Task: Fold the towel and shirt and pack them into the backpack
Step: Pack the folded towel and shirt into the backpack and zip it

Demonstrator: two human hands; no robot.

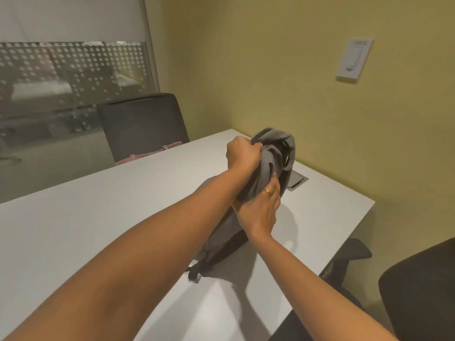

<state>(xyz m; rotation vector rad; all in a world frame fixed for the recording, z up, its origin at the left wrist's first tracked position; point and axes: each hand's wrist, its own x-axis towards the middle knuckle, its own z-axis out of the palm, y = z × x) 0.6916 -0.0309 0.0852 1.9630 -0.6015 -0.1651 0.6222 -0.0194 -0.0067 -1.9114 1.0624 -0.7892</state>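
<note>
Our left grip [242,155] is bunching the grey fabric at the top of the backpack [221,238] in a tight fist; our right grip [258,212] is clasping the pack's body just below, with the thumb on the near side and the fingers lying up along the far side; both are holding the backpack and nothing else.

The backpack is standing tilted on the white desk [98,217], towards its far right part; its base is resting on the desk nearer to us, where a black strap buckle [193,275] is trailing out, and its top is being held clear of the surface. Its long axis is running from that near-left base up and away to the right; the mouth is pointing upward and towards the yellow wall, with a dark gap showing among the gathered folds.

We are not seeing the towel or the shirt apart from the pack, and whether they are inside is hidden; so we are judging this to be the packing end of the task, with the mouth being worked, though opening and closing are looking alike here. The next move is probably calling for the right grip to steady the body while the left is spreading or drawing in the top fabric; the limp cloth is likely to sag and slump if either grip is loosened.
</note>
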